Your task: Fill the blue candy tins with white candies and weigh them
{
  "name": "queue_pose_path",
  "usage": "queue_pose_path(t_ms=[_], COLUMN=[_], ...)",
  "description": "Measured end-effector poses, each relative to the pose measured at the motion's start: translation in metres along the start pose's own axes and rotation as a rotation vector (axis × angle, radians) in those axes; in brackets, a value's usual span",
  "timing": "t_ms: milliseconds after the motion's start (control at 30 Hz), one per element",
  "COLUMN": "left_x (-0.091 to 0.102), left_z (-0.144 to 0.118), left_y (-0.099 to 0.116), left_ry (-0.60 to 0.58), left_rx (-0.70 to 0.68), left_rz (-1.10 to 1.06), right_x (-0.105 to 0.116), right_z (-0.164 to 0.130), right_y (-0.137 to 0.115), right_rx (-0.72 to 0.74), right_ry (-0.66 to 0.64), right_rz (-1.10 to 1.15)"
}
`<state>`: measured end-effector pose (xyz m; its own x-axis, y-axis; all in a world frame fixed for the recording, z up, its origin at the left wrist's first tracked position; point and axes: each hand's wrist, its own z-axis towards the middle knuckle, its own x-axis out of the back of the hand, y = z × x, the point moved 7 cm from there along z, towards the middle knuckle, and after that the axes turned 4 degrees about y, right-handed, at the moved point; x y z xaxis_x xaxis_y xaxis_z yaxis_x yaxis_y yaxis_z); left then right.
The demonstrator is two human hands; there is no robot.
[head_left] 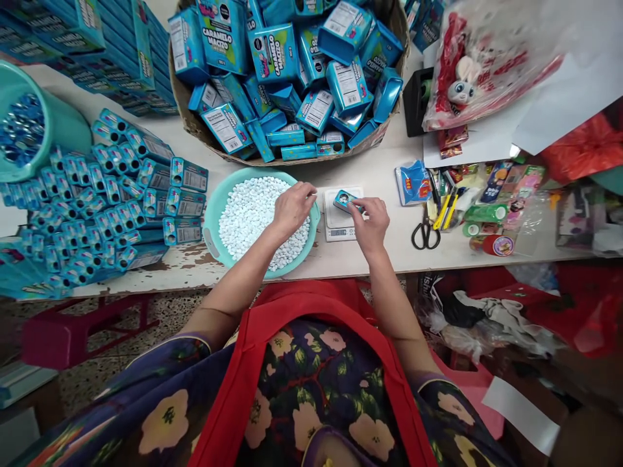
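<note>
My left hand (293, 209) is over the right side of a turquoise basin (213, 241) filled with small white candies (246, 224). Its fingers are drawn together near the rim, and whatever they may hold is too small to make out. With my right hand (372, 224) I grip a small blue candy box (343, 199) by its right end. The box is over a white digital scale (332, 228), its round opening facing up; I cannot tell whether it rests on the plate. Numbers on the scale's display are too small to read.
Small blue boxes (109, 207) stand in rows at left, beside a turquoise bucket (63, 130) of shiny blue pieces. A large carton (195, 133) of blue candy boxes sits behind the basin. Black scissors (425, 235), yellow cutters (448, 209) and a plush in plastic (462, 91) lie at right.
</note>
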<state>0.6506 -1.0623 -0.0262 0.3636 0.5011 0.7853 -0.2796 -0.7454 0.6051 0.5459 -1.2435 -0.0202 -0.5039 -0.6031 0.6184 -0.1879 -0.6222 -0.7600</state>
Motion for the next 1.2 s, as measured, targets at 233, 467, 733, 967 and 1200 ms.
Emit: queue_pose_path(t_ms=[233,467,733,967,1200], left_x=[-0.001,0.021,0.051,0.103,0.14], left_z=[-0.013,-0.017,-0.037,-0.069,-0.08], left_y=[-0.062,-0.064,0.052,0.047,-0.036], left_ry=[-0.152,0.08,0.222,0.214,0.192], left_rx=[0.21,0.27,-0.359,-0.496,-0.251], left_rz=[0.186,-0.044,-0.075,-0.003,0.275], right_x=[-0.005,-0.01,0.013,0.007,-0.097], right_z=[0.007,0.004,-0.001,-0.005,-0.01], right_y=[0.015,0.036,-0.067,-0.107,-0.168], right_rx=[0.013,-0.055,0.214,0.187,0.265], right_ry=[0.014,-0.064,-0.116,0.021,-0.327], right_rz=[-0.131,-0.152,-0.022,0.066,0.408])
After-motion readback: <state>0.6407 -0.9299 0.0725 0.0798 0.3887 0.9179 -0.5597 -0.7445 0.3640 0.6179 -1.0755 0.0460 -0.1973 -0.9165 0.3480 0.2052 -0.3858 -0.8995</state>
